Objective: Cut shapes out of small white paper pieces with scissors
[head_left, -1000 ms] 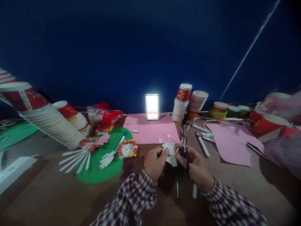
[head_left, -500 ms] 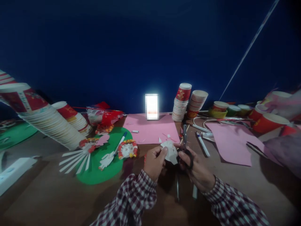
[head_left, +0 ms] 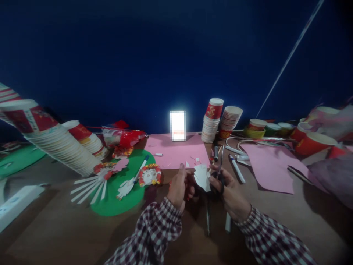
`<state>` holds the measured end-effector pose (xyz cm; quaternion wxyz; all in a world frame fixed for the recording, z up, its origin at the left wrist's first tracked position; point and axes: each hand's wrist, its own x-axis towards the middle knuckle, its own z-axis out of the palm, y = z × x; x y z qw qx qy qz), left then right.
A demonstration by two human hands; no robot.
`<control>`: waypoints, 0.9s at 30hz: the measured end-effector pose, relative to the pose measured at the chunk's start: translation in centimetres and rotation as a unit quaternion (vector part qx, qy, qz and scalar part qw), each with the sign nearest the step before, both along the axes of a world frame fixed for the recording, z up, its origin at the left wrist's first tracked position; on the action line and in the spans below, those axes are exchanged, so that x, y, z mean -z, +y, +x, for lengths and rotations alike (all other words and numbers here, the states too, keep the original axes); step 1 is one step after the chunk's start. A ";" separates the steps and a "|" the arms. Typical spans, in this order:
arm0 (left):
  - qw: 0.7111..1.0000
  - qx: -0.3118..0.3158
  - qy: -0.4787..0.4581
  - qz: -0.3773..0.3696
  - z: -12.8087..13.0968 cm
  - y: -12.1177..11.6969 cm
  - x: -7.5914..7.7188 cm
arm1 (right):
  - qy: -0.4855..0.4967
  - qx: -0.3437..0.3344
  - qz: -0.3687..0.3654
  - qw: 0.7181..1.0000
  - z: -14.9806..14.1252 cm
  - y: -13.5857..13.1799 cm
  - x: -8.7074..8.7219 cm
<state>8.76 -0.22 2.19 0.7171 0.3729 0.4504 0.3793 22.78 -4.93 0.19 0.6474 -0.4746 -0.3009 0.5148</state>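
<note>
A white paper cutout with a jagged top edge is pinched at its right side by my right hand. The same hand has dark-handled scissors looped on its fingers, blades pointing away from me. Just left of the paper is my left hand, its thumb raised and apart from the curled fingers, with nothing visible in its grasp. Whether its fingertips touch the paper's edge is hard to see. Below the paper, a thin shiny metal tool lies on the table.
Pink paper with small scraps lies ahead, a lit phone on it. Green card holds paper decorations and a marker. Stacked paper cups stand behind; more cups lean left. Another marker lies right.
My left thumb has lifted off the white paper and that hand has turned upright. The paper has tilted upright and is now held by the right hand, still with the scissors.
</note>
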 end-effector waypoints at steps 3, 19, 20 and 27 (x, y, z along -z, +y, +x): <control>0.997 0.032 0.035 0.058 -0.1 0.1 0.2 | -0.009 0.008 0.009 1.000 0.1 0.1 0.2; 0.986 0.075 0.107 0.101 -0.7 0.8 1.2 | 0.050 -0.032 -0.027 0.998 -0.2 -0.1 -1.1; 0.983 0.083 0.116 0.114 -0.8 0.9 1.2 | 0.051 -0.026 -0.023 0.998 -0.1 0.0 -1.2; 0.970 0.133 0.123 0.164 -0.8 0.8 1.7 | 0.053 -0.010 -0.026 0.998 0.0 0.0 -1.0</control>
